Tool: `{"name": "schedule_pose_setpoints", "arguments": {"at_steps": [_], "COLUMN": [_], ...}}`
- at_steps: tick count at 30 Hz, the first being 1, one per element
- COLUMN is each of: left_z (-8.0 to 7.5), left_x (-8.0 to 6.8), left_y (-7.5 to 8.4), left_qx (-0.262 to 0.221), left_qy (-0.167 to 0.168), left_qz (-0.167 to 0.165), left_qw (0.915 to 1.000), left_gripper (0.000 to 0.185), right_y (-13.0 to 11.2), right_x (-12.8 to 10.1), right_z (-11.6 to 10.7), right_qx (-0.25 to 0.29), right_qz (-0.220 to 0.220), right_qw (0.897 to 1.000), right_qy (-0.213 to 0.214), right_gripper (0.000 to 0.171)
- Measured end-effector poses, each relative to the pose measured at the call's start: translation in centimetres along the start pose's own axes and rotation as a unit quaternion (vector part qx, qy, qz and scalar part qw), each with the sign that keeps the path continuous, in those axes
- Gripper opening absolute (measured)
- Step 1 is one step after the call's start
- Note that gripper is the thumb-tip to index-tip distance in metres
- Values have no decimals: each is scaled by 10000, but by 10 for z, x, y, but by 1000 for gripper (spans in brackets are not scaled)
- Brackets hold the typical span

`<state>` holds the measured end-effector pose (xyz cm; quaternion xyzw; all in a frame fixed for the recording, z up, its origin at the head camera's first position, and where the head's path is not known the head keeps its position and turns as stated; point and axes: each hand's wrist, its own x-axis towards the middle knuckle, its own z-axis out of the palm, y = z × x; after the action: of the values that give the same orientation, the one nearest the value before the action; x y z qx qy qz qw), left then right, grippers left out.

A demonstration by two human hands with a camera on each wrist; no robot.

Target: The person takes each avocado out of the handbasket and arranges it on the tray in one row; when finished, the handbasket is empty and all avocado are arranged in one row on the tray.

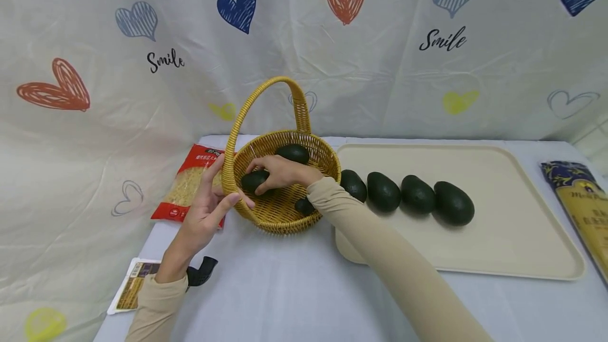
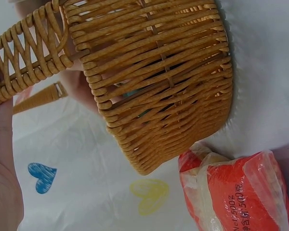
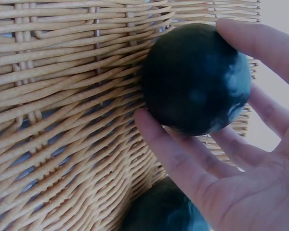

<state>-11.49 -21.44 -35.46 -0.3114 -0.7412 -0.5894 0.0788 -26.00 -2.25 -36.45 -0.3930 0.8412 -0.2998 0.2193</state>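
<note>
A yellow woven basket (image 1: 280, 226) with a tall arched handle stands at the table's back. My left hand (image 1: 204, 215) grips its left side where the handle meets the rim, thumb in front. Inside the basket, my right hand (image 1: 282, 170) holds a dark green avocado (image 1: 255, 181) between thumb and fingers; the right wrist view shows this avocado (image 3: 195, 79) against the wicker wall. Another avocado (image 1: 293, 153) lies behind it in the basket. A dark shape (image 1: 304, 206) shows beside the right cuff, and I cannot tell what it is.
On the right lies a beige tray (image 1: 522, 215) with several avocados (image 1: 418, 194) in a row along its left part. A red pasta bag (image 1: 178, 210) lies left of the basket. A flat pack (image 1: 130, 289) sits front left, a yellow bag (image 1: 581, 205) far right.
</note>
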Motion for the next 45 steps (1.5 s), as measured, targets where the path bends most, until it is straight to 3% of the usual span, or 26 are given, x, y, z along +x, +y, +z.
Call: {"name": "schedule_pose_setpoints", "arguments": {"at_steps": [9, 17, 28, 33, 38, 45], "left_z": [2, 0, 1, 2, 3, 3], "left_x": [1, 2, 1, 2, 1, 0], "left_y": [-1, -1, 0, 0, 1, 2], "left_qx": [-13, -20, -114, -205, -172, -226], "left_qy": [-32, -91, -55, -111, -89, -36], "left_qz": [27, 149, 188, 268, 189, 192], "left_qw": [10000, 9998, 9997, 9994, 9996, 9996], "left_gripper": [84, 83, 85, 83, 84, 81], "right_y": [-5, -12, -2, 19, 40, 70], "right_x": [-15, -58, -165, -228, -290, -365], "right_z": [-13, -40, -66, -73, -74, -72], "right_qx": [-36, 281, 991, 993, 868, 859], "right_qz": [-52, -472, -560, -58, 653, 1284], "right_qw": [10000, 9965, 9762, 9611, 9382, 9074], "right_qy": [-3, 625, 1846, 2576, 3287, 3907], "right_gripper": [50, 51, 54, 53, 54, 59]}}
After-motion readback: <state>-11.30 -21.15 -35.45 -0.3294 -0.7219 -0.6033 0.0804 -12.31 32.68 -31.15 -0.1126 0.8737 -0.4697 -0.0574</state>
